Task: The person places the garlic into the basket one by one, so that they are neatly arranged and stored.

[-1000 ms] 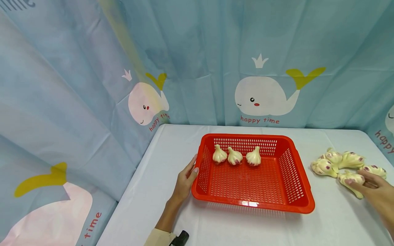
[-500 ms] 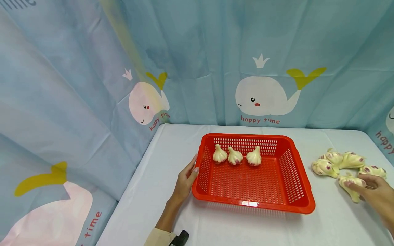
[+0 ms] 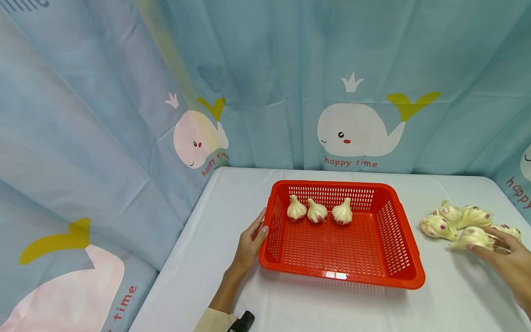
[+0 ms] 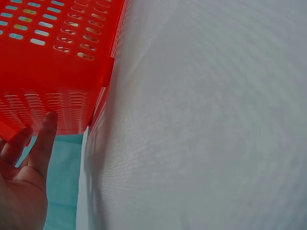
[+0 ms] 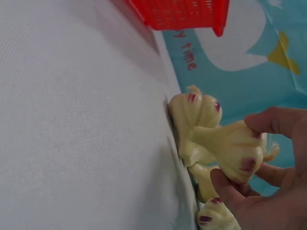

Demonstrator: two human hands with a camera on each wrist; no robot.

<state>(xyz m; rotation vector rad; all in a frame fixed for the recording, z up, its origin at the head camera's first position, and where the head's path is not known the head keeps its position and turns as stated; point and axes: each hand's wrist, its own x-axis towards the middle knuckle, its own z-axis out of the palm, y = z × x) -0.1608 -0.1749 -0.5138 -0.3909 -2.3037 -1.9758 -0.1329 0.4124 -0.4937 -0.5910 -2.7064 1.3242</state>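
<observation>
My left hand (image 3: 248, 244) rests against the left end of a red plastic basket (image 3: 407, 244), its fairly straight fingers touching the slotted wall and thumb at the rim. My right hand (image 3: 508, 258) pinches a garlic bulb (image 5: 235, 148) between thumb and fingers; the bulb's stem points left in the head view. This bulb, cream with purple patches, is held just above the table, overlapping other bulbs behind it. Several more garlic bulbs (image 3: 436, 226) lie grouped on the table. Inside the basket, 3 garlic bulbs (image 3: 342, 211) stand in a row along the back, stems up.
A white-covered table (image 3: 315, 309) bears the basket and the garlic. Behind it and at the sides hangs a blue curtain (image 3: 265, 115) printed with whales. A black strap device (image 3: 242, 321) is on my left wrist beside the sleeve.
My right hand has raised its garlic bulb and turned it, so the stem swings from pointing down toward me to pointing left. My left hand and the basket have stayed put.
</observation>
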